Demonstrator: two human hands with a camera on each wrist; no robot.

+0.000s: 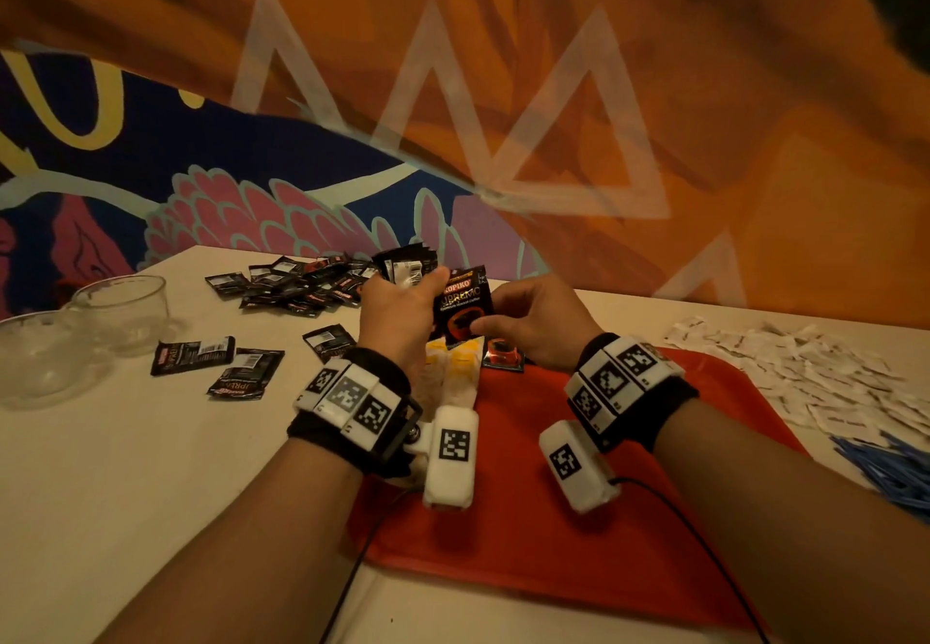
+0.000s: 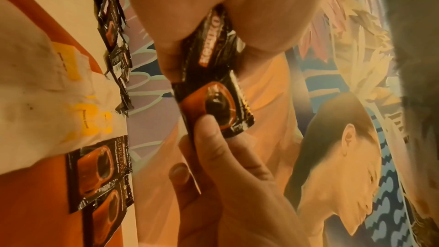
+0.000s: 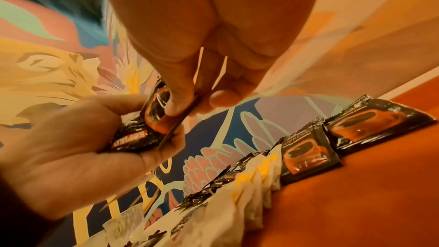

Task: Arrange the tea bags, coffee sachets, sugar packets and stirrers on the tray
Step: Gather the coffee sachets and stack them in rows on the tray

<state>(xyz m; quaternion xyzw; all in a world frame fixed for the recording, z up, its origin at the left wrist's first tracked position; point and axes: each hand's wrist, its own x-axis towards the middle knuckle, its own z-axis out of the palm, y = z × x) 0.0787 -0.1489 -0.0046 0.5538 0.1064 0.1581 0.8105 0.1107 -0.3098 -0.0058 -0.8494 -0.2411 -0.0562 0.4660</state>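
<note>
My left hand grips a fanned stack of black coffee sachets above the far edge of the red tray. The front sachet faces me, and my right hand pinches its lower corner between thumb and fingers. Both hands hold it in the air. On the tray's far left lie white tea bags with yellow tags. Two coffee sachets lie flat beside them.
A loose pile of coffee sachets covers the table's far left, with a few more nearer. Two glass bowls stand at the left edge. White sugar packets and blue stirrers lie right of the tray.
</note>
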